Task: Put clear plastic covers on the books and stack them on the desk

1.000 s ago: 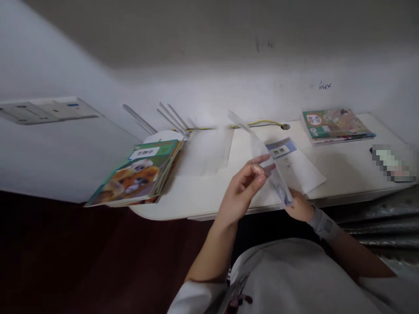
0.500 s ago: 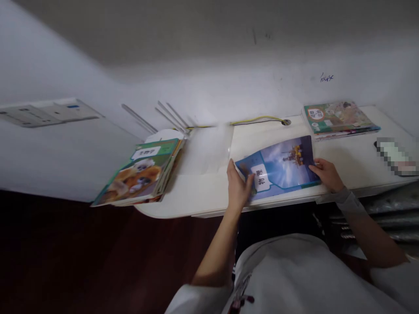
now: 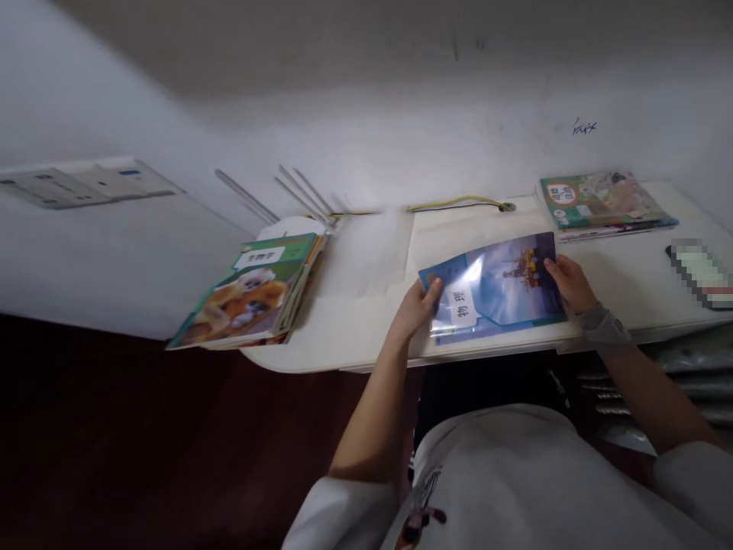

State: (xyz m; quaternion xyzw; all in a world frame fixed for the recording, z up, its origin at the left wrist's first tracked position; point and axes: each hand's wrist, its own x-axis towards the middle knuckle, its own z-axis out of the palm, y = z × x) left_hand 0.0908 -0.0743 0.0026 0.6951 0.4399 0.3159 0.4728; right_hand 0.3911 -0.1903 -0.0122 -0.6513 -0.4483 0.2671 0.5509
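Note:
A blue physics textbook [image 3: 497,286] with an offshore rig on its glossy cover is held just over the front edge of the white desk [image 3: 355,328]. My left hand [image 3: 417,307] grips its left edge, thumb on the cover and fingers hidden beneath. At the opposite edge, my right hand [image 3: 571,284] has its thumb on top, with the other fingers mostly behind the book. Left of my hands lies a stack of books topped by a biology textbook [image 3: 243,294] with monkeys on it. Another stack, with a green illustrated textbook [image 3: 601,200] uppermost, rests at the back right.
A white router [image 3: 292,227] with several antennas stands behind the left stack. Its yellow cable [image 3: 458,202] runs along the wall to a desk hole. A phone [image 3: 702,271], its screen blurred out, lies at the right. Wall sockets [image 3: 85,183] are at the left.
My left thumb has moved from the book's lower left to its upper left edge, closing on it. The book has tilted slightly, and glare now crosses its cover. The camera view has shifted a little.

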